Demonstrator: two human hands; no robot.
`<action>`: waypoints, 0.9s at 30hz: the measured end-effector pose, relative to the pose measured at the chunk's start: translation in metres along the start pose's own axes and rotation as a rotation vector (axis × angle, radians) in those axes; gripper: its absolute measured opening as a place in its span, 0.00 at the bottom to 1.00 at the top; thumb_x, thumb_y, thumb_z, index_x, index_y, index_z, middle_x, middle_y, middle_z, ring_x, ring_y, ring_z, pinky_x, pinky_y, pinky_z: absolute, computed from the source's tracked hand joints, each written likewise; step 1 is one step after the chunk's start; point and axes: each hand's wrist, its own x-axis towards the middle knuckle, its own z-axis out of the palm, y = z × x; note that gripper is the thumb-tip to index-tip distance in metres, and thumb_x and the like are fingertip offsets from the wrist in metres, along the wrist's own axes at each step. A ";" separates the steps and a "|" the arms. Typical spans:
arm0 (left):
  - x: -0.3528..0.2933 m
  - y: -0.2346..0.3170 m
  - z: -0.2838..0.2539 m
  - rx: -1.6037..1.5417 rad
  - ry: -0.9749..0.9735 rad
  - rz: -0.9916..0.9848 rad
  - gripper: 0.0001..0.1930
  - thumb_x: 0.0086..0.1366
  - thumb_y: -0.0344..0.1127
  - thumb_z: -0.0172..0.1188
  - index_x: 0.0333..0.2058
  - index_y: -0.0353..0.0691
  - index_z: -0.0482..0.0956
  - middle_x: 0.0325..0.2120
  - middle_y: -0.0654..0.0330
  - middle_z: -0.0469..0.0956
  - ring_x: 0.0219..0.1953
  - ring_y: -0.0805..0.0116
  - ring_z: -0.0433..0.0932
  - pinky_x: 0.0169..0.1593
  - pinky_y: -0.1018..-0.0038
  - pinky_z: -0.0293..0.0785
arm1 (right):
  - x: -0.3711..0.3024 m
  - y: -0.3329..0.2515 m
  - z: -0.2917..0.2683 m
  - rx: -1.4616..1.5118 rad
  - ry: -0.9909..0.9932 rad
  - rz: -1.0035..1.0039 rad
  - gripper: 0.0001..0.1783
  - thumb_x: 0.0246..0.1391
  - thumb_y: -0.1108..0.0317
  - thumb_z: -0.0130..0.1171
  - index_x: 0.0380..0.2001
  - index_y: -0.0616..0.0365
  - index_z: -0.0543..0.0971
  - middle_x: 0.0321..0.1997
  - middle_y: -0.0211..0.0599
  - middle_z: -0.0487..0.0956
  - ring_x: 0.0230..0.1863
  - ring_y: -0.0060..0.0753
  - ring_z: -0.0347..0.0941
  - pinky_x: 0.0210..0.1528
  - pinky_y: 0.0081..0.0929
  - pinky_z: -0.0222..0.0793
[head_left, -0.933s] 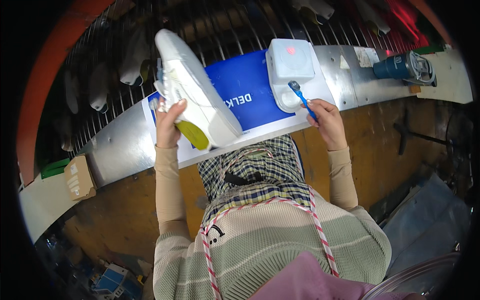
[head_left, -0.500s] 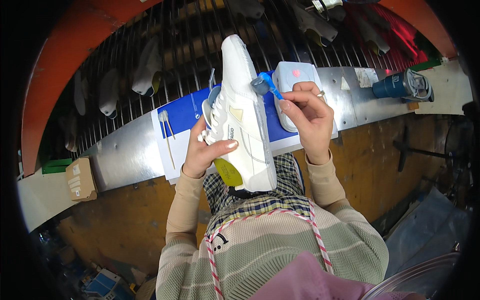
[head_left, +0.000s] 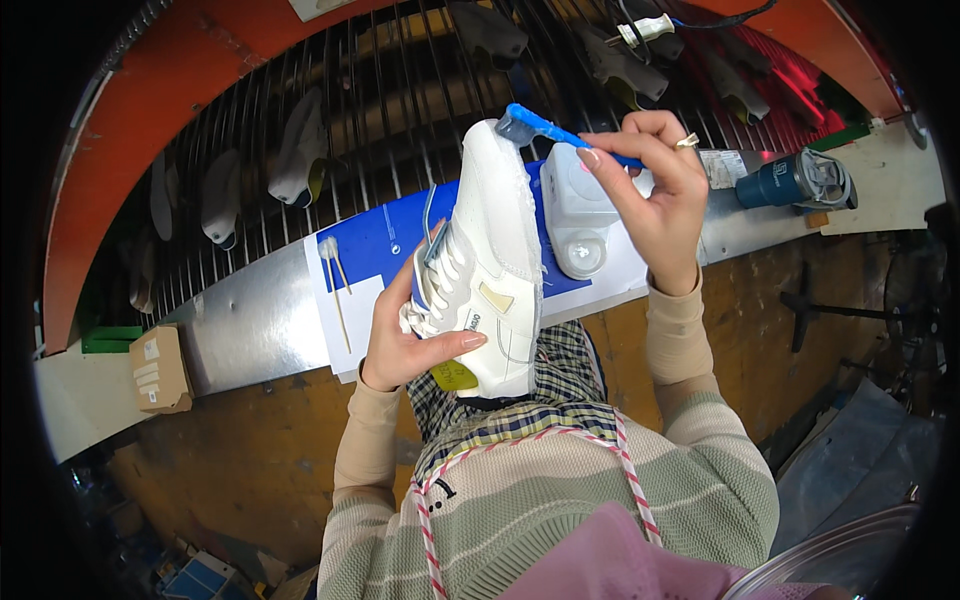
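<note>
A white sneaker (head_left: 490,215) is held up in front of me, toe pointing away, its sole edge turned to the right. My left hand (head_left: 405,335) grips it around the heel and laces, the thumb lying across the side. Between the thumb and fingers of my right hand (head_left: 660,185) is a blue-handled brush (head_left: 555,130). Its dark bristles touch the sole edge near the toe, where a wet-looking, whitish coating shows. Beyond the shoe, a white dispenser bottle (head_left: 585,205) with a clear domed part stands on the paper.
White and blue sheets (head_left: 375,240) cover part of the metal ledge (head_left: 235,330). Two cotton-tipped sticks (head_left: 335,275) lie at left, near a cardboard box (head_left: 160,370). At right stands a blue tumbler (head_left: 785,183). Grey shoe uppers (head_left: 300,150) rest on the rollers behind.
The brush has moved up along the sole edge to the toe, with my right hand rising. The shoe has come nearer to me and tilted slightly.
</note>
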 end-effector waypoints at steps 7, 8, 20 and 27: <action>-0.004 0.003 -0.003 -0.014 0.004 -0.012 0.53 0.47 0.32 0.78 0.68 0.27 0.56 0.60 0.49 0.71 0.60 0.63 0.72 0.63 0.68 0.67 | 0.013 0.000 -0.008 -0.014 -0.086 -0.142 0.10 0.42 0.75 0.74 0.32 0.60 0.87 0.32 0.31 0.72 0.27 0.19 0.68 0.27 0.15 0.62; -0.004 0.004 -0.004 -0.018 0.005 -0.004 0.52 0.47 0.32 0.78 0.68 0.27 0.56 0.60 0.49 0.71 0.60 0.63 0.72 0.63 0.68 0.67 | 0.012 -0.001 -0.010 -0.005 -0.094 -0.155 0.11 0.42 0.76 0.74 0.32 0.60 0.87 0.32 0.31 0.72 0.27 0.18 0.68 0.27 0.15 0.62; -0.004 0.012 -0.007 -0.171 0.052 -0.058 0.44 0.48 0.29 0.75 0.63 0.29 0.63 0.54 0.53 0.76 0.54 0.66 0.77 0.59 0.70 0.71 | -0.013 -0.014 -0.024 0.259 -0.247 -0.082 0.13 0.40 0.78 0.74 0.34 0.61 0.87 0.33 0.31 0.70 0.28 0.20 0.67 0.31 0.17 0.65; 0.001 0.015 0.010 -0.463 0.194 -0.115 0.38 0.57 0.32 0.67 0.65 0.32 0.60 0.54 0.52 0.76 0.53 0.65 0.78 0.57 0.71 0.73 | -0.057 -0.030 0.007 0.735 -0.156 0.569 0.07 0.50 0.81 0.68 0.35 0.67 0.85 0.39 0.33 0.72 0.36 0.22 0.71 0.37 0.17 0.68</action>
